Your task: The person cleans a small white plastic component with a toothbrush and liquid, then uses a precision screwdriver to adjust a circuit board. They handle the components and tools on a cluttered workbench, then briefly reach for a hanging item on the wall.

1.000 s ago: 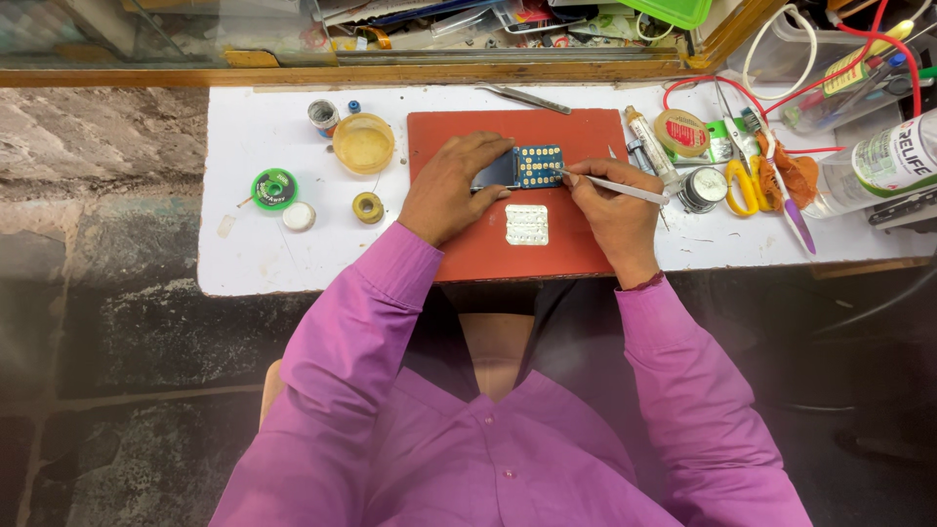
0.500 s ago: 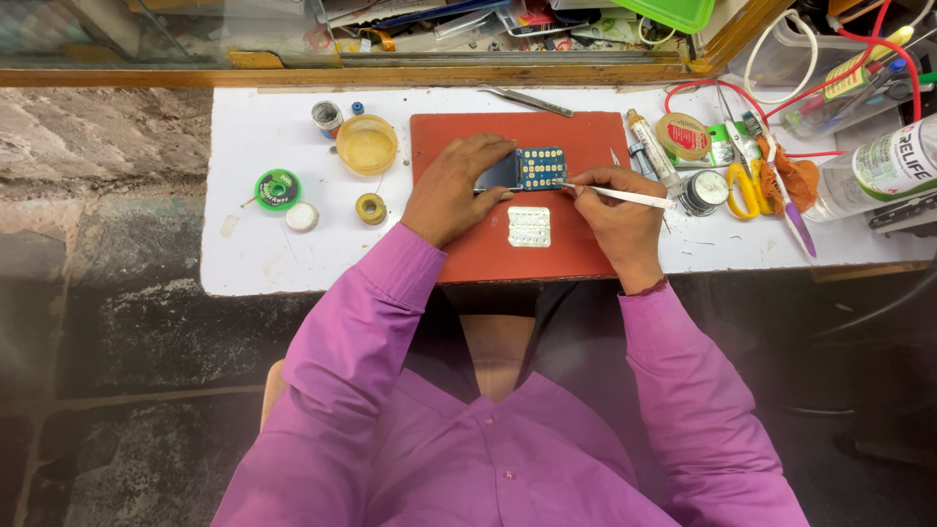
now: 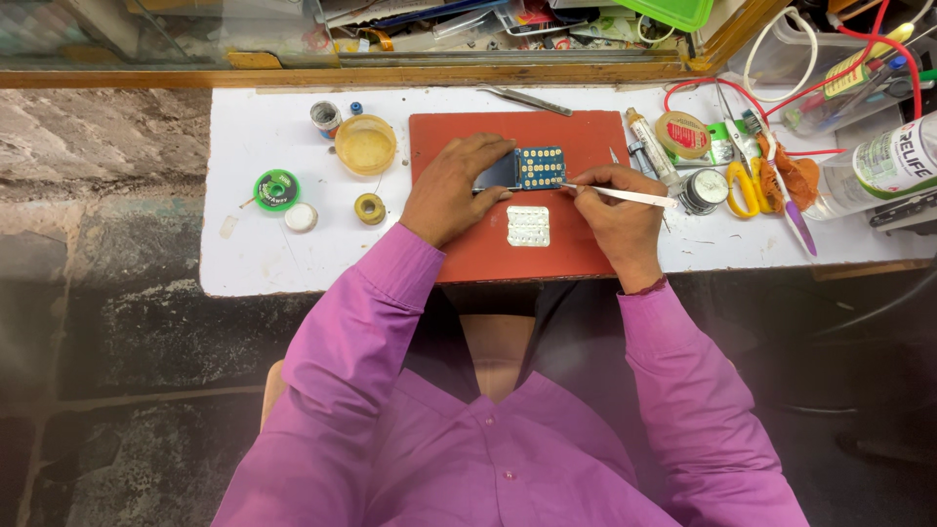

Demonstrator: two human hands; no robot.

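My left hand (image 3: 451,188) grips a small phone circuit board (image 3: 527,169) with a blue keypad face, holding it down on the red mat (image 3: 547,256). My right hand (image 3: 613,213) holds a thin white tool (image 3: 630,195) whose tip touches the right edge of the board. A white rubber keypad (image 3: 528,225) lies on the mat just below the board, between both hands. Purple sleeves cover both arms.
On the white table (image 3: 254,254): a yellow round tub (image 3: 365,145), a green solder-wick spool (image 3: 276,189), a white cap (image 3: 301,217), a small tape roll (image 3: 369,208), tweezers (image 3: 527,100). To the right lie tubes, yellow-handled scissors (image 3: 744,187), red wires (image 3: 859,49) and a bottle (image 3: 878,166).
Both hands stay on the board and tool; the tool tip has shifted only slightly along the board's edge.
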